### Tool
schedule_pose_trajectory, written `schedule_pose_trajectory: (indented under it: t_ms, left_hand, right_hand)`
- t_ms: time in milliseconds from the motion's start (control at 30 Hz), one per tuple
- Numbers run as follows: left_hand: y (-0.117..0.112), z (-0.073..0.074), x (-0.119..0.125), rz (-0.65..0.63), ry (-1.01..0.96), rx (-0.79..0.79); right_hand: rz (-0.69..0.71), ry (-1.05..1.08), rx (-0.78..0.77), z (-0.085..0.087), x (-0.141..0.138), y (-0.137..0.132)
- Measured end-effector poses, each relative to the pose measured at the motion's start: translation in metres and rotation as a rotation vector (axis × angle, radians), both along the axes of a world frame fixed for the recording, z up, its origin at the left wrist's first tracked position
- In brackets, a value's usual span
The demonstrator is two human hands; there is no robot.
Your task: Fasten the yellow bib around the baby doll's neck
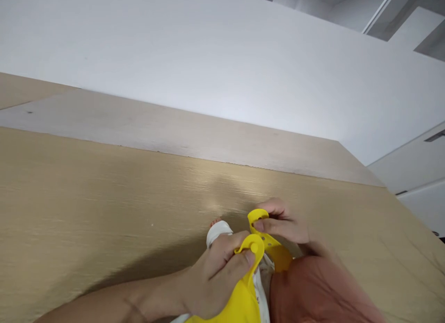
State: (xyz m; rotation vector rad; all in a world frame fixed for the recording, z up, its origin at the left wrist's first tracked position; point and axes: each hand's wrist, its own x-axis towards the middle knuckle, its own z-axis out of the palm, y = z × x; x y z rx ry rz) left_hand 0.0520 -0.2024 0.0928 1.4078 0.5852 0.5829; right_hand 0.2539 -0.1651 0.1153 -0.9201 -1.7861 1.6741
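Pinching both strap ends of a yellow bib (243, 305), unfastened, with panel toward seven o'clock.
Gripping the knobbed end (255, 247) in the left hand (219, 274), the holed end (256, 215) at twelve in the right hand (287, 228); seemingly aligning for fastening, likely calling next for knob into hole; near a white cuff (219, 230) at ten, over a wood-toned surface (104, 198).

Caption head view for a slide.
Left hand pinches a rounded yellow knobbed tab, right hand a perforated yellow strap, over a tan wooden tabletop.
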Motion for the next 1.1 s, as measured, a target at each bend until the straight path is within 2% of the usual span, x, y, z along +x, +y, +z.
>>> schedule_pose_trajectory:
  t_ms: [200,467,667,833,967,1100]
  left_hand:
    - [0.009,-0.002,-0.003,0.026,-0.051,-0.040]
    - [0.017,-0.001,-0.001,0.078,-0.062,-0.058]
    - [0.022,0.001,0.000,0.169,0.011,-0.029]
    - [0.031,0.003,-0.001,0.291,0.004,-0.028]
    - [0.039,0.007,-0.002,0.357,-0.040,-0.077]
    - [0.047,0.010,-0.006,0.390,-0.029,-0.086]
  right_hand:
    - [0.089,-0.052,0.000,0.002,0.006,0.006]
    - [-0.049,-0.210,0.135,-0.006,0.012,0.017]
    - [-0.127,-0.208,0.123,-0.020,0.015,0.025]
    - [-0.282,-0.152,0.014,-0.032,0.023,0.033]
    - [-0.336,-0.072,-0.076,-0.032,0.022,0.031]
    - [-0.426,0.103,-0.173,-0.032,0.016,0.024]
